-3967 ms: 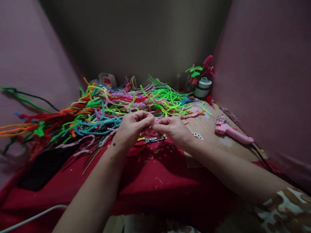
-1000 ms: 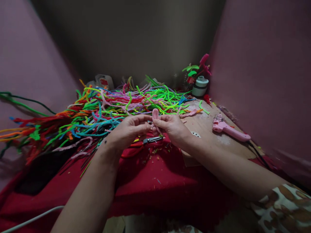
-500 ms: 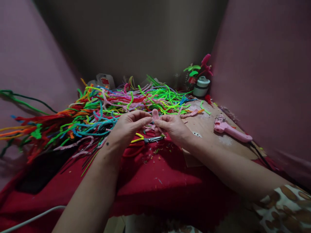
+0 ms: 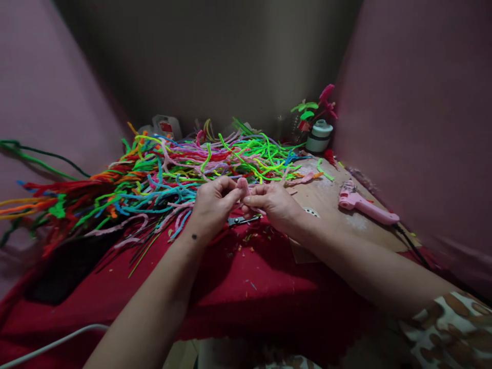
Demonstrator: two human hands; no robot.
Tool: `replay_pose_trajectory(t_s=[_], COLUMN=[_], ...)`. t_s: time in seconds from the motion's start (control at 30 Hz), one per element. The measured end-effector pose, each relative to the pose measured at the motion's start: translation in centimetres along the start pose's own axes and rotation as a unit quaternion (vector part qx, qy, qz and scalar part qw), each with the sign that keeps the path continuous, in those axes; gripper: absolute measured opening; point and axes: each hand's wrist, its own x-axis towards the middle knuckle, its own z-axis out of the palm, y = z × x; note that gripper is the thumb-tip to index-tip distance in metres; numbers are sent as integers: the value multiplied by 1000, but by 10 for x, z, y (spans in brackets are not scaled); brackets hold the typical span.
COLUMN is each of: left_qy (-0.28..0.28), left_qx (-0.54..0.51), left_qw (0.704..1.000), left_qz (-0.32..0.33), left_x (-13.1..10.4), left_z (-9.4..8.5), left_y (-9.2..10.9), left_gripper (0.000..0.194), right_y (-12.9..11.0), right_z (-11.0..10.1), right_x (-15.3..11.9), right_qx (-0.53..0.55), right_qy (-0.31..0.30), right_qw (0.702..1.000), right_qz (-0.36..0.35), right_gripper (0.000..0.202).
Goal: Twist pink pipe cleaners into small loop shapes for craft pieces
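Note:
A small looped piece of pink pipe cleaner (image 4: 243, 185) stands up between my two hands, over the middle of the table. My left hand (image 4: 216, 202) pinches it from the left, thumb and fingers at its side. From the right, my right hand (image 4: 271, 202) grips its lower part, and a pink strand trails beneath the fingers. Just below lie scissors (image 4: 245, 220), their blades on the red cloth and their handles hidden behind my left hand. Behind both hands spreads a heap of coloured pipe cleaners (image 4: 230, 159).
A pink glue gun (image 4: 367, 209) lies on a brown board (image 4: 330, 225) at the right, its cord running off. At the back stands a white-and-dark jar (image 4: 320, 137) beside pipe-cleaner flowers (image 4: 326, 100). A dark flat object (image 4: 65, 271) rests on the red cloth (image 4: 246, 292) at left.
My left hand has shifted right and now covers the scissors' yellow handles. Its fingers have closed on the pink loop, which leans slightly left. My right hand has barely moved.

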Motion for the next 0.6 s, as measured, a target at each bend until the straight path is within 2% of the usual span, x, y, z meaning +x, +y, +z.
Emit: replay_pose_trajectory(t_s=[0.07,0.1,0.2,0.27,0.33,0.47,0.6], left_qy=[40,44,-20,-77,-104,-93,-75], left_qx=[58,55,-90,-205,-257,-260,-262], left_qw=[996,996,995,972,954,952,956], left_qz=[48,50,-32,-89,-117,-128,-108], left_x=[-2,-2,0,2,2,2,2], left_z=[3,4,2,-2,-5,-7,-9], left_y=[1,1,0,-2,-3,-4,-3], left_gripper=[21,20,16,30,36,24,22], right_y=[-1,-2,-5,-7,-9,-8,-4], right_z=[1,1,1,0,0,-1,-3], right_x=[-1,-1,-3,-3,-4,-4,-2], right_qx=[7,11,19,17,11,28,41], right_qy=[12,15,4,-12,-29,-61,-77], right_qw=[1000,1000,1000,1000,999,997,996], right_qz=[0,-1,-3,11,32,27,37], right_gripper=[11,11,9,10,11,15,19])
